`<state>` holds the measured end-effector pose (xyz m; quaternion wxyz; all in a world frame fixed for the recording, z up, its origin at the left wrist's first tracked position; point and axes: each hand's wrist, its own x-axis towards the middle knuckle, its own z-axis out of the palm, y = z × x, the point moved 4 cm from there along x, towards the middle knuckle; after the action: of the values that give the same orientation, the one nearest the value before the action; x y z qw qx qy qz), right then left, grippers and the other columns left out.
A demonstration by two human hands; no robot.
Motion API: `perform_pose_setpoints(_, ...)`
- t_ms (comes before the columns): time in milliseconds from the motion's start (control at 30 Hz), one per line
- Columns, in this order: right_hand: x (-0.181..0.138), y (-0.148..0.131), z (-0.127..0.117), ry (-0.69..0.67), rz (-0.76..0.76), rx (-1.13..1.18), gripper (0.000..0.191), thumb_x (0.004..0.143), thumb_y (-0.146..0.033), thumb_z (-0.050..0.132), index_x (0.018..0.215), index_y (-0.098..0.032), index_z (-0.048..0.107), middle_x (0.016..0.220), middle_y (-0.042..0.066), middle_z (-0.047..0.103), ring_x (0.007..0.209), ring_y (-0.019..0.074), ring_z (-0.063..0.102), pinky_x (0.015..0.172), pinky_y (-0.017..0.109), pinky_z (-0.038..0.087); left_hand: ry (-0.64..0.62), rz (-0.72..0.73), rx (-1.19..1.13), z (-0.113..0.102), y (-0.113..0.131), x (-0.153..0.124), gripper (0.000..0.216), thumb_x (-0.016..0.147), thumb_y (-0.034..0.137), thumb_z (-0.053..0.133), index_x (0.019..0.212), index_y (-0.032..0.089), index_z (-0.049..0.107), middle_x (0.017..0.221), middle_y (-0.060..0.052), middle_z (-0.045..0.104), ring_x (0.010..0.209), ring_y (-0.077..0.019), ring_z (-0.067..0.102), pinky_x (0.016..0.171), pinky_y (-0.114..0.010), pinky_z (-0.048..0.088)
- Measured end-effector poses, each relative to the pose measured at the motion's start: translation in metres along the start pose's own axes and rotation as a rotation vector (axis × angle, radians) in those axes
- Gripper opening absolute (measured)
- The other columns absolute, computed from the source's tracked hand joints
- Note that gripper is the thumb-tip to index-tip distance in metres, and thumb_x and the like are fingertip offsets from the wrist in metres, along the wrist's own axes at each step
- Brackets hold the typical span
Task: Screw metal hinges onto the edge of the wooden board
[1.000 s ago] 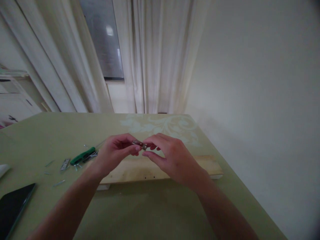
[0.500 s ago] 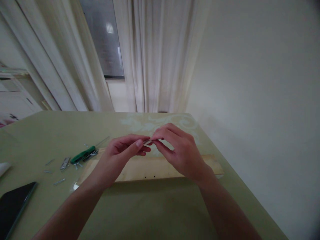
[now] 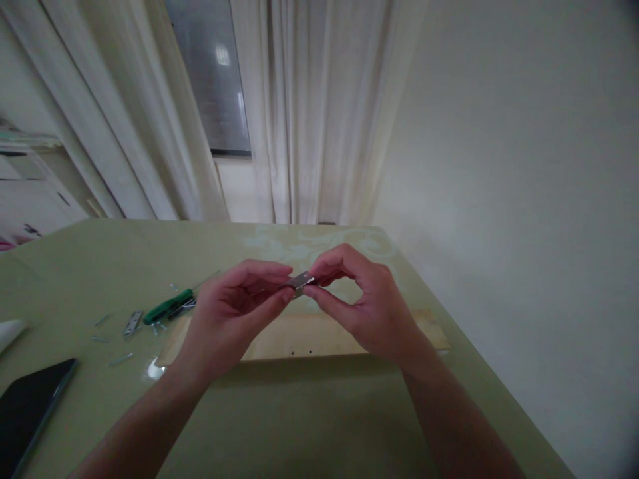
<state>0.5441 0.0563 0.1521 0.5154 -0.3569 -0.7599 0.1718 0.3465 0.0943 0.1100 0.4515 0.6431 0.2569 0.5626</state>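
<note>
Both hands meet above a pale wooden board (image 3: 299,339) that lies on the green table (image 3: 279,412). Between them is a small flat metal hinge (image 3: 301,281). My left hand (image 3: 234,316) pinches its left end between thumb and fingers. My right hand (image 3: 367,306) pinches its right end with thumb and forefinger. The hinge is held in the air, a little above the board and apart from it.
A green-handled screwdriver (image 3: 167,307) lies left of the board with another small hinge (image 3: 132,323) and several loose screws (image 3: 120,359) around it. A dark phone (image 3: 27,409) lies at the near left. Curtains and a window stand behind; a plain wall runs along the table's right edge.
Both hands rose slightly and shifted a little right. The metal piece has turned in my fingers and now shows its flat face.
</note>
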Motion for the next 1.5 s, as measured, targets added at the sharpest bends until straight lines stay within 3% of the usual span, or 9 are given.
perform_pose_setpoints(233, -0.003, 0.0, 0.0, 0.035, 0.046, 0.067, 0.029, 0.092, -0.019, 0.085, 0.115, -0.027, 0.067, 0.093, -0.003, 0.08, 0.087, 0.0162, 0.079, 0.086, 0.031, 0.065, -0.072, 0.037, 0.086, 0.003, 0.004, -0.003, 0.023, 0.091, 0.026, 0.088, 0.113, 0.026, 0.082, 0.101, -0.004, 0.086, 0.092, -0.0193, 0.083, 0.088, -0.03, 0.071)
perform_pose_setpoints(433, -0.003, -0.013, 0.001, 0.016, -0.06, 0.007, 0.013, 0.092, -0.018, 0.084, 0.1, -0.025, 0.076, 0.092, -0.002, 0.081, 0.083, 0.0152, 0.077, 0.081, 0.029, 0.064, -0.007, 0.237, 0.406, -0.001, 0.006, -0.008, 0.01, 0.094, 0.024, 0.084, 0.103, 0.028, 0.083, 0.097, -0.002, 0.083, 0.089, -0.0199, 0.079, 0.082, -0.032, 0.066)
perform_pose_setpoints(700, -0.001, -0.015, 0.0, -0.059, -0.062, 0.04, 0.012, 0.098, -0.018, 0.079, 0.108, -0.023, 0.078, 0.1, 0.001, 0.079, 0.093, 0.0157, 0.075, 0.087, 0.031, 0.064, -0.037, 0.372, 0.428, 0.001, 0.016, -0.011, 0.018, 0.098, 0.015, 0.078, 0.104, 0.031, 0.083, 0.107, -0.001, 0.085, 0.092, -0.0188, 0.079, 0.082, -0.032, 0.065)
perform_pose_setpoints(800, -0.001, -0.007, 0.003, -0.07, 0.005, 0.073, 0.018, 0.096, -0.024, 0.084, 0.113, -0.023, 0.077, 0.107, 0.003, 0.078, 0.099, 0.0178, 0.075, 0.088, 0.032, 0.065, -0.012, 0.458, 0.499, 0.002, 0.022, -0.011, 0.016, 0.095, 0.015, 0.08, 0.098, 0.031, 0.085, 0.104, -0.003, 0.082, 0.091, -0.0185, 0.077, 0.079, -0.031, 0.065)
perform_pose_setpoints(933, -0.005, 0.003, 0.008, -0.144, 0.166, 0.246, 0.024, 0.095, -0.028, 0.086, 0.115, -0.022, 0.075, 0.1, 0.001, 0.081, 0.089, 0.0156, 0.079, 0.084, 0.029, 0.066, 0.003, 0.54, 0.515, 0.003, 0.027, -0.01, 0.019, 0.091, 0.01, 0.082, 0.093, 0.029, 0.086, 0.094, -0.003, 0.074, 0.085, -0.0156, 0.071, 0.072, -0.026, 0.06)
perform_pose_setpoints(1067, -0.005, 0.004, 0.008, -0.139, 0.165, 0.287, 0.021, 0.094, -0.022, 0.086, 0.113, -0.023, 0.076, 0.098, -0.001, 0.082, 0.088, 0.0143, 0.08, 0.083, 0.026, 0.065, -0.056, 0.457, 0.436, 0.003, 0.019, -0.01, 0.025, 0.093, 0.008, 0.081, 0.107, 0.029, 0.083, 0.098, -0.001, 0.074, 0.087, -0.0139, 0.071, 0.074, -0.025, 0.058)
perform_pose_setpoints(1233, -0.003, 0.003, 0.003, -0.009, 0.13, 0.262, 0.023, 0.093, -0.018, 0.085, 0.112, -0.024, 0.075, 0.089, -0.003, 0.08, 0.084, 0.0136, 0.079, 0.08, 0.025, 0.063, -0.126, 0.191, 0.236, 0.003, 0.006, -0.01, 0.027, 0.107, 0.019, 0.067, 0.13, 0.03, 0.078, 0.104, -0.003, 0.081, 0.089, -0.0132, 0.076, 0.079, -0.022, 0.062)
perform_pose_setpoints(1367, -0.006, 0.003, 0.001, -0.01, 0.171, 0.184, 0.021, 0.094, -0.021, 0.083, 0.112, -0.025, 0.073, 0.091, -0.003, 0.082, 0.085, 0.0146, 0.079, 0.078, 0.025, 0.061, -0.199, 0.063, 0.214, 0.004, 0.004, -0.005, 0.02, 0.099, 0.024, 0.079, 0.119, 0.024, 0.081, 0.104, -0.004, 0.084, 0.093, -0.0172, 0.079, 0.085, -0.026, 0.064)
perform_pose_setpoints(1500, -0.016, 0.013, 0.004, -0.213, 0.299, 0.071, 0.013, 0.096, -0.022, 0.077, 0.108, -0.024, 0.074, 0.088, -0.002, 0.08, 0.08, 0.015, 0.076, 0.072, 0.025, 0.057, -0.404, -0.091, 0.327, 0.006, -0.008, 0.0, 0.013, 0.1, 0.029, 0.075, 0.105, 0.022, 0.085, 0.096, -0.003, 0.085, 0.089, -0.0176, 0.078, 0.08, -0.026, 0.06)
